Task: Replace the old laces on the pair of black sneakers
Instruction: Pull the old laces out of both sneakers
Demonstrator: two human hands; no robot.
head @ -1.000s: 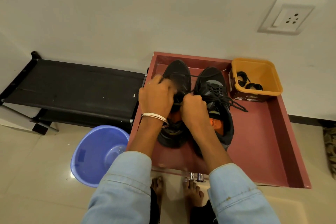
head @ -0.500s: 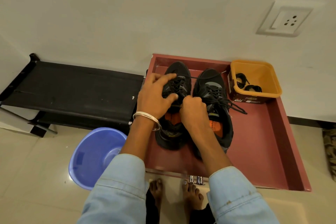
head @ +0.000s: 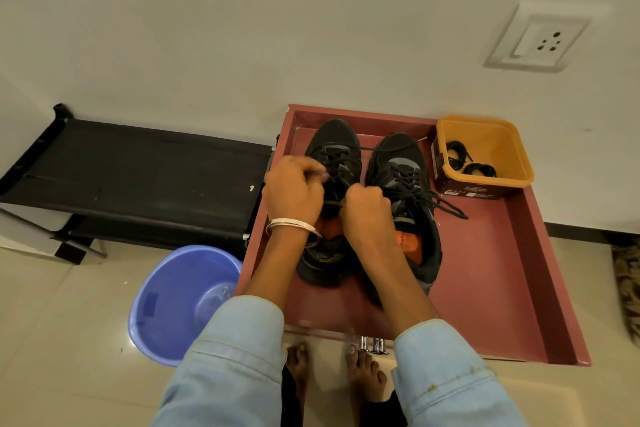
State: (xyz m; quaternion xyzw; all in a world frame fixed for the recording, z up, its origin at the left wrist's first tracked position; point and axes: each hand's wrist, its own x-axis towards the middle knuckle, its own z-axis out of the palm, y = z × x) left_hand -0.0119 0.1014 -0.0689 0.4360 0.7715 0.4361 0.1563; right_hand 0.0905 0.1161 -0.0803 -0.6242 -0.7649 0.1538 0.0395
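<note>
Two black sneakers stand side by side, toes to the wall, in a red tray. Over the left sneaker my left hand, with a bangle on its wrist, is closed on that shoe's black lace. My right hand is a fist pinching a lace strand by the same shoe's tongue. One lace end runs across toward the right sneaker's toe. The right sneaker is laced, its loose ends trailing right. A yellow tub at the tray's far right corner holds two coiled black laces.
A blue plastic basin sits on the tiled floor left of the tray. A low black bench stands against the wall further left. A wall socket is above right. My bare feet are at the tray's near edge.
My left hand, spread flat over the left sneaker's laces half a second ago, has curled shut on the lace. My right hand has stayed clenched in nearly the same place.
</note>
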